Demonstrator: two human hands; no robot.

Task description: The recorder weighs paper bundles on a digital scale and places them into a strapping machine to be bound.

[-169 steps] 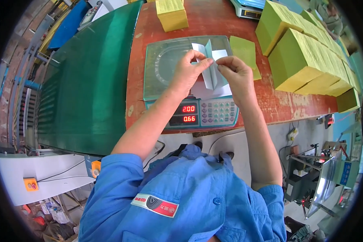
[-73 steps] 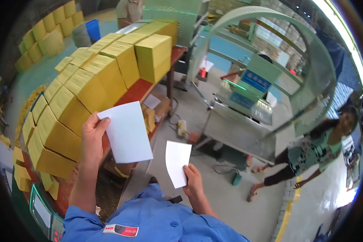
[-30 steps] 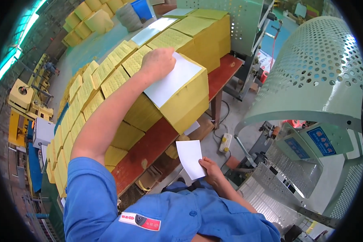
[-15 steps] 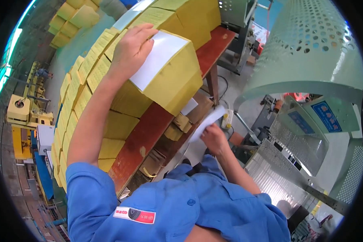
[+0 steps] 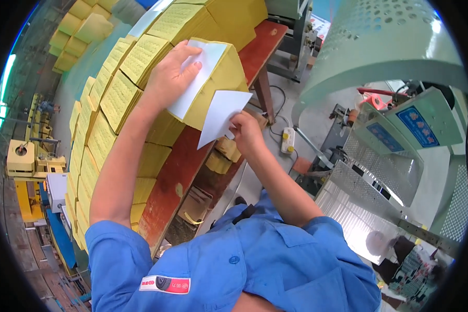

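My left hand (image 5: pixel 172 75) rests on a white sheet (image 5: pixel 209 58) that lies on top of a thick stack of yellow paper (image 5: pixel 233 70). Its fingers lie along the sheet, the thumb set apart. Between thumb and fingers, my right hand (image 5: pixel 247 134) pinches a second white sheet of paper (image 5: pixel 219 113). That sheet hangs tilted in front of the stack's near side and covers part of it.
More yellow paper stacks (image 5: pixel 120 93) stand in rows to the left, on a red wooden bench (image 5: pixel 166 192). At the right is a large pale green machine with a perforated guard (image 5: pixel 385 57). A power strip (image 5: pixel 287 140) and cables lie on the floor.
My right hand has risen up and left with its sheet, from low beside the bench to the front of the yellow stack. My left hand stays on the top sheet, its fingers now more bent.
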